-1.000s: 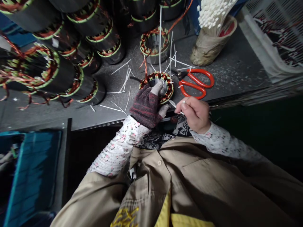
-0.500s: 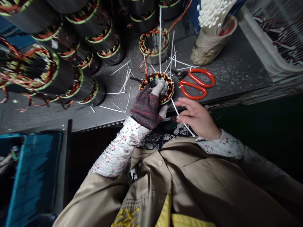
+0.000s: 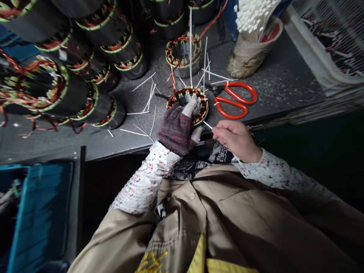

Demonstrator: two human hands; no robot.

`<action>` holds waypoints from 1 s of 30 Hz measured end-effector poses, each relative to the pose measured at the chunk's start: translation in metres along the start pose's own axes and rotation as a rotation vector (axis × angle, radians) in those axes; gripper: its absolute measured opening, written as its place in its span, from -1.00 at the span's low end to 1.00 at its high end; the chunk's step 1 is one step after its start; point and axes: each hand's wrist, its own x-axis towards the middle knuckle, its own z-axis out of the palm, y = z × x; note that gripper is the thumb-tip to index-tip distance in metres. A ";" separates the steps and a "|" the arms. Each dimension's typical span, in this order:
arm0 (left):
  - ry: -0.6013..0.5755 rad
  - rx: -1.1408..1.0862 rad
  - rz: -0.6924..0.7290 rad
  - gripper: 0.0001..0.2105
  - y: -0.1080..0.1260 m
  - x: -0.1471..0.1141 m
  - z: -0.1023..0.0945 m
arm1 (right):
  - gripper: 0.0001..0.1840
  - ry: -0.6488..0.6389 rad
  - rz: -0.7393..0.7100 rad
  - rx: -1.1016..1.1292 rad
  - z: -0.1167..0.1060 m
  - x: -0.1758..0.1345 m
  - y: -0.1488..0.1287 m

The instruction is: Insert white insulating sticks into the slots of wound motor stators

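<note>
The ring (image 3: 204,109) sits near the tabletop's (image 3: 278,85) front edge, its near rim held in the gloved left hand (image 3: 178,129), one finger reaching into the opening. Just beside it, the right hand (image 3: 234,139) has its fingers pinched narrow on a white tie (image 3: 208,124). Red scissors (image 3: 233,109) lie to the ring's right; a taller coil (image 3: 184,71) stands behind.

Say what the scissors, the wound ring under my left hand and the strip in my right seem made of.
Scissors: glossy red handles, likely plastic by their shine; dark blades look like metal.
Wound ring: reddish sheen suggests copper wire; pale green edging might be plastic or paper.
Strip: smooth, probably plastic, from its even white; your right hand hides part.
</note>
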 end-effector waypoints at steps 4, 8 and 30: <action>0.038 0.038 0.047 -0.31 -0.001 -0.001 0.003 | -0.75 -0.023 0.110 0.071 0.009 0.010 0.000; 0.018 0.014 0.016 -0.31 -0.003 -0.001 0.006 | -0.75 0.017 0.107 0.150 0.016 0.015 0.002; 0.038 0.035 -0.025 -0.35 -0.001 -0.001 0.013 | -0.76 -0.132 0.189 0.174 0.012 0.009 0.006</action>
